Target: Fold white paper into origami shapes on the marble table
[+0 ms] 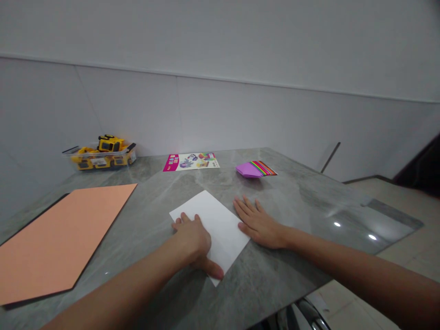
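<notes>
Neither hand grips anything: your left hand [192,240] lies palm down on the white rectangular paper sheet [215,217], fingers loosely curled at its 9 o'clock edge and thumb stretched flat along the near corner. Your right hand [257,222] is flat and open with fingers spread. Its palm is on the grey marble-look tabletop [302,197] and its thumb touches the sheet's 3 o'clock edge.

The sheet lies flat near the front middle of the table, turned diagonally, with one corner pointing to 12 and one to 6.

- At 9 o'clock, apart from the sheet: a large salmon-orange card sheet [65,233], flat on a dark board whose edge shows underneath.
- At 11 o'clock, far back by the wall: a yellow toy construction vehicle [109,144] sitting in a clear plastic tray [99,160].
- At 12 o'clock, well apart: a pink-and-white printed leaflet [191,162], flat.
- At 1 o'clock: a small stack of multicoloured paper squares [264,168], with a purple folded piece [248,169] on top at its left.
- Behind the table: a plain white panelled wall [220,114].
</notes>
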`<action>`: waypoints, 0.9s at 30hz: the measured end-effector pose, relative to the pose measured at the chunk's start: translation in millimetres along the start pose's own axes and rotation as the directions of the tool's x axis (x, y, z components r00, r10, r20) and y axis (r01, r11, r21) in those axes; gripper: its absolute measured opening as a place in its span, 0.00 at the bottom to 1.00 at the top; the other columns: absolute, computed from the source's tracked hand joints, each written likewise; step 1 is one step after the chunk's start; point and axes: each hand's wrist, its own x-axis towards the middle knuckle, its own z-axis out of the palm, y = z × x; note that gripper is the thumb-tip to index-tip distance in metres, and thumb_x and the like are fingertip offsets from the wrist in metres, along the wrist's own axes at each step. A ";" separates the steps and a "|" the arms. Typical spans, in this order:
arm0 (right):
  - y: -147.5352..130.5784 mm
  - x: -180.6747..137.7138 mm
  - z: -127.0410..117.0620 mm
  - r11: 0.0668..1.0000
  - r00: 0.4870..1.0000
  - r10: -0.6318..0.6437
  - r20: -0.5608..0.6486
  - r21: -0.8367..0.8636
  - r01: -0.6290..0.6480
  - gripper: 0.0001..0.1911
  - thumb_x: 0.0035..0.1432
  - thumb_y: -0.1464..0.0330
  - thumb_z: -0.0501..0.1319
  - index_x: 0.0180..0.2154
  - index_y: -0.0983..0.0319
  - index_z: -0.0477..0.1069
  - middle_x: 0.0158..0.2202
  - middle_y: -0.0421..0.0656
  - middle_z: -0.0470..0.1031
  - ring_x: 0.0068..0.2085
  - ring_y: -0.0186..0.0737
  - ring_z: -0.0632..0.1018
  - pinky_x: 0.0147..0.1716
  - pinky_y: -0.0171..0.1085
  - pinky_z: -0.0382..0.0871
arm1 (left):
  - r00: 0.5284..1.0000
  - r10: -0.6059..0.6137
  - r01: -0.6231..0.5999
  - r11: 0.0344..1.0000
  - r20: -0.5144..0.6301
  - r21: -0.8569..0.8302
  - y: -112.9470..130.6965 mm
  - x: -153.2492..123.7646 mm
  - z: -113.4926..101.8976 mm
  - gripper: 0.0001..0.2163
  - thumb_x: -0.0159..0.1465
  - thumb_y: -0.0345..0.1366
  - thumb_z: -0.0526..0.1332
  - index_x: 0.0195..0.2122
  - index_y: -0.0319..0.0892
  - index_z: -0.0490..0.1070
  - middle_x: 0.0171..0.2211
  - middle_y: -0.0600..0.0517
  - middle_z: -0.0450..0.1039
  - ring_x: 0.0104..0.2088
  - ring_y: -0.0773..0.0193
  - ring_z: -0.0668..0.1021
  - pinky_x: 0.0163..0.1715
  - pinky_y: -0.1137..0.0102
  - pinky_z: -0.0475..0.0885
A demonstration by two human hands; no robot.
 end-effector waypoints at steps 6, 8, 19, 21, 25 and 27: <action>6.3 -5.4 -10.3 0.994 0.992 0.022 0.128 0.108 -0.036 0.33 0.65 0.57 0.41 0.66 0.65 0.36 0.67 0.49 0.33 0.66 0.51 0.37 0.61 0.58 0.35 | 1.000 0.010 -0.010 1.000 -0.025 0.002 -4.4 -4.7 1.6 0.67 0.34 0.62 0.67 0.64 0.22 0.35 0.60 0.16 0.39 0.60 0.28 0.56 0.55 0.48 0.56; 6.1 -3.1 -10.6 0.987 0.990 0.052 0.133 0.145 -0.072 0.33 0.65 0.56 0.41 0.66 0.65 0.37 0.67 0.47 0.33 0.66 0.50 0.37 0.61 0.56 0.34 | 0.997 0.026 -0.026 1.000 -0.070 -0.003 -6.3 -5.9 4.1 0.66 0.35 0.63 0.66 0.64 0.23 0.36 0.60 0.15 0.41 0.59 0.27 0.57 0.55 0.48 0.57; -11.1 17.1 -12.5 0.919 0.953 0.284 0.108 0.252 -0.302 0.44 0.55 0.51 0.53 0.66 0.63 0.39 0.67 0.52 0.33 0.66 0.56 0.37 0.59 0.61 0.29 | 0.991 0.106 -0.105 0.994 -0.079 0.022 -25.7 6.2 1.6 0.64 0.36 0.59 0.68 0.64 0.23 0.36 0.60 0.13 0.40 0.58 0.23 0.55 0.54 0.44 0.55; -26.4 14.8 -10.9 0.929 0.957 0.257 0.135 0.240 -0.283 0.48 0.54 0.45 0.52 0.66 0.64 0.38 0.67 0.54 0.28 0.65 0.59 0.32 0.58 0.62 0.26 | 0.984 0.163 -0.162 0.986 -0.067 0.031 -37.7 18.6 0.9 0.66 0.34 0.60 0.68 0.64 0.24 0.35 0.61 0.16 0.35 0.60 0.23 0.51 0.54 0.42 0.52; -54.8 6.6 -8.3 0.944 0.970 0.209 0.125 0.232 -0.234 0.53 0.52 0.41 0.49 0.65 0.70 0.32 0.65 0.59 0.25 0.64 0.60 0.29 0.57 0.62 0.23 | 0.962 0.225 -0.236 0.970 -0.154 -0.057 -43.2 46.7 12.1 0.56 0.50 0.66 0.52 0.63 0.19 0.40 0.62 0.19 0.35 0.63 0.30 0.45 0.55 0.41 0.48; -59.6 3.1 -10.0 0.948 0.975 0.183 0.130 0.240 -0.210 0.54 0.52 0.41 0.50 0.65 0.71 0.32 0.66 0.58 0.26 0.64 0.60 0.29 0.58 0.62 0.23 | 0.917 0.224 -0.266 0.960 -0.328 -0.087 -36.1 58.6 24.4 0.44 0.61 0.60 0.41 0.64 0.22 0.41 0.64 0.25 0.33 0.64 0.36 0.41 0.56 0.40 0.46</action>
